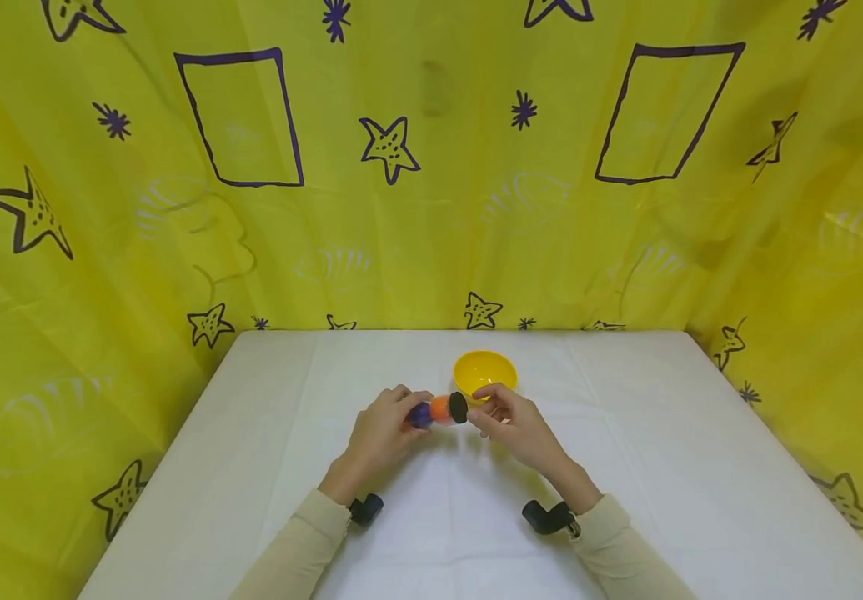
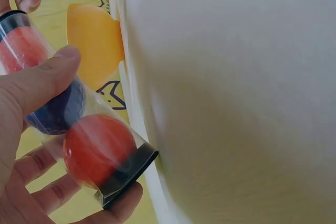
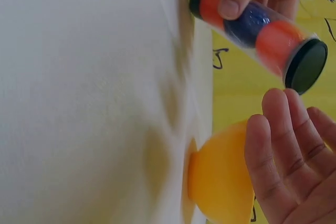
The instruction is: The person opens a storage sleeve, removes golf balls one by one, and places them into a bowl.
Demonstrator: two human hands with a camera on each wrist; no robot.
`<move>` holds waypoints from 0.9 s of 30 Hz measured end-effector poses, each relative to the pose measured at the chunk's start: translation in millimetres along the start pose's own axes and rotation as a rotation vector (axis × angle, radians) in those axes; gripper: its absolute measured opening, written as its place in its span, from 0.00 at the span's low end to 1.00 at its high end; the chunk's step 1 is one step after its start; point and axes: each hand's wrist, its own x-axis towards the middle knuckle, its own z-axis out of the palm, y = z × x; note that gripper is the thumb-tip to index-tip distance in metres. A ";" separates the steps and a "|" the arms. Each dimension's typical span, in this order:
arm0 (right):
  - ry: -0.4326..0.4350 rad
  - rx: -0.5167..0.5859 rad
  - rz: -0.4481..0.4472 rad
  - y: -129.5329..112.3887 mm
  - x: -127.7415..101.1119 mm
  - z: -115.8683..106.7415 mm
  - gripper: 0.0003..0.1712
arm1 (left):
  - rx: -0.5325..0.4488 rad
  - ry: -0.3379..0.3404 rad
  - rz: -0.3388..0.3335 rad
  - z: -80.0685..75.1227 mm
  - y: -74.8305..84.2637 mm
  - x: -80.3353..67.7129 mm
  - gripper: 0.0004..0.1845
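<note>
My left hand [image 1: 382, 425] grips a clear tube [image 2: 94, 95] that holds two orange-red balls and a dark blue ball between them. Black caps close both ends of the tube. In the left wrist view the thumb lies across the tube and the fingers wrap beneath it. The tube is held above the table, tilted in the wrist views. My right hand [image 3: 299, 166] has its fingers extended and slightly bent, fingertips right by the near black cap [image 3: 307, 66], with nothing in its grasp. Behind the hands a yellow bowl [image 1: 485, 375] stands upright on the table.
A white cloth covers the table [image 1: 288, 375]. Yellow curtains [image 1: 446, 225] printed with stars and frames hang around its back and sides. Black wrist mounts [image 1: 547, 517] sit on both forearms.
</note>
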 end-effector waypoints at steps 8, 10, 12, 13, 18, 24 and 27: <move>0.051 -0.051 0.067 -3.0 -1.3 9.4 0.24 | 0.042 -0.018 0.024 -2.3 4.5 -0.1 0.24; 0.048 -0.050 0.075 -2.8 -0.9 11.6 0.24 | 0.047 -0.023 0.017 -1.8 4.5 -0.3 0.24; 0.045 -0.043 0.069 -3.4 -0.9 13.3 0.23 | 0.048 -0.028 0.015 -1.4 4.6 -0.6 0.24; 0.047 -0.039 0.070 -3.3 -0.9 13.7 0.23 | 0.049 -0.029 0.016 -1.2 4.9 -0.6 0.24; 0.054 -0.069 0.051 -2.5 -1.4 14.7 0.20 | 0.035 -0.048 0.017 -0.2 5.8 -1.4 0.23; 0.050 -0.109 0.019 -3.7 -2.4 14.5 0.18 | 0.026 -0.081 0.002 -0.6 7.3 -2.6 0.24; 0.052 -0.135 0.003 -3.2 -2.7 14.6 0.17 | 0.027 -0.092 -0.004 -0.2 7.2 -2.5 0.24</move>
